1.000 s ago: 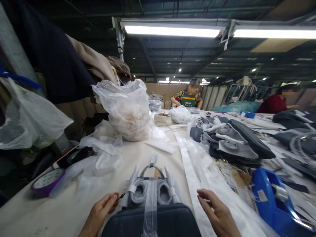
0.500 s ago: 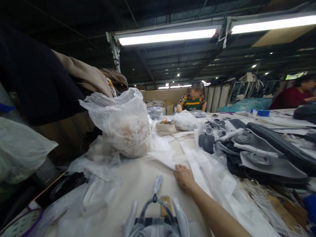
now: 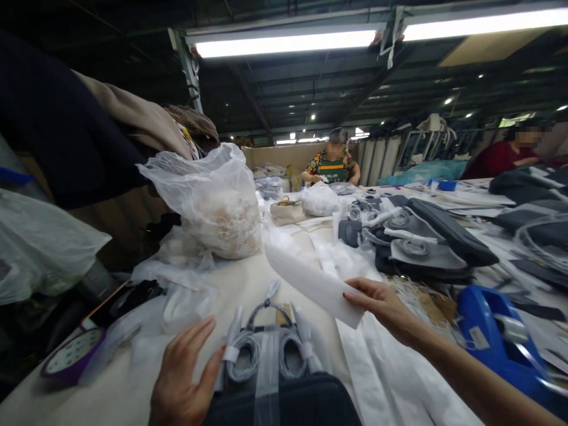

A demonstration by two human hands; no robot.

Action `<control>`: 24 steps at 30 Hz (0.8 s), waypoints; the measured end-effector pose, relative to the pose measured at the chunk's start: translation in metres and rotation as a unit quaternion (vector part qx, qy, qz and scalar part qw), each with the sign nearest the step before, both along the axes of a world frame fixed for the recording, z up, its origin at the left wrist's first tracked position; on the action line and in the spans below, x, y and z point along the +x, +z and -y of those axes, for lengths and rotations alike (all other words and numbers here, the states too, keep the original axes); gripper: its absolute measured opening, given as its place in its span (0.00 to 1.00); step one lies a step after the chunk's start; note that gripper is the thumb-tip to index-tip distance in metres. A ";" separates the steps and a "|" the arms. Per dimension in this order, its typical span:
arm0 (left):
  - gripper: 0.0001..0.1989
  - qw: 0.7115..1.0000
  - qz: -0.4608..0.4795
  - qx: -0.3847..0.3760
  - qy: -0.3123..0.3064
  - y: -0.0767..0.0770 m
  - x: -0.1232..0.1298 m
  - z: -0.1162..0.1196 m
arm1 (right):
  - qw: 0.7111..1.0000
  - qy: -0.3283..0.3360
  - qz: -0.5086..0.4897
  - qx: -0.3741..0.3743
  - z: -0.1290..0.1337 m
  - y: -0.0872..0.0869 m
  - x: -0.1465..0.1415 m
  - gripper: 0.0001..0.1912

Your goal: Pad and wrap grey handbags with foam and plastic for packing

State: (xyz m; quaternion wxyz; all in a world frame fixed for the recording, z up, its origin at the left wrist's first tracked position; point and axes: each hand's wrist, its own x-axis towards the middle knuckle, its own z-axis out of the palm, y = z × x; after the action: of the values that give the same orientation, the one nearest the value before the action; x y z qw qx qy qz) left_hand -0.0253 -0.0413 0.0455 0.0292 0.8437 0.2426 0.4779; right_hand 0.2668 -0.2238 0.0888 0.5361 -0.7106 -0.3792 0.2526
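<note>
My right hand [image 3: 370,302] pinches the near end of a white foam-like strip [image 3: 310,284], lifted at a slant over the table. Fingers spread, my left hand [image 3: 184,370] is beside a dark bag [image 3: 284,405] at the bottom of the view; whether it touches the bag cannot be made out. Plastic-wrapped coiled straps [image 3: 244,358] lie at the bag's top, and a clear plastic band runs down its middle. The bag's looped handle [image 3: 268,307] points away from me, with a brown tag [image 3: 283,313] behind it.
A plastic sack of scraps [image 3: 222,219] stands back left. Dark bags with wrapped straps [image 3: 426,236] are piled at right, near a blue tape dispenser [image 3: 501,343]. A purple-rimmed basket [image 3: 73,355] is far left. Two people sit beyond the table.
My right hand has raised the white strip off the table and drawn it rightward. My left hand has come into view, and more of the dark bag shows.
</note>
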 end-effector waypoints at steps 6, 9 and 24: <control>0.22 0.938 -0.138 0.282 -0.149 0.059 0.068 0.075 | 0.977 0.052 -0.200 0.053 0.071 0.021 -0.062 0.17; 0.19 0.946 -0.093 0.213 -0.226 0.069 0.076 0.091 | 0.969 0.055 -0.223 0.092 0.095 0.024 -0.074 0.21; 0.38 0.741 -0.422 -0.352 -0.387 0.063 0.098 0.126 | 0.939 -0.082 -0.264 0.202 0.130 -0.021 -0.084 0.15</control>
State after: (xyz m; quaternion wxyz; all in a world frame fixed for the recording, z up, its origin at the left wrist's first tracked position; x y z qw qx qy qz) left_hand 0.0731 -0.1677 0.1080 0.4010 0.9102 0.0333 -0.0984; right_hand 0.1831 -0.3541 0.0678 0.7682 -0.5238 -0.2070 0.3044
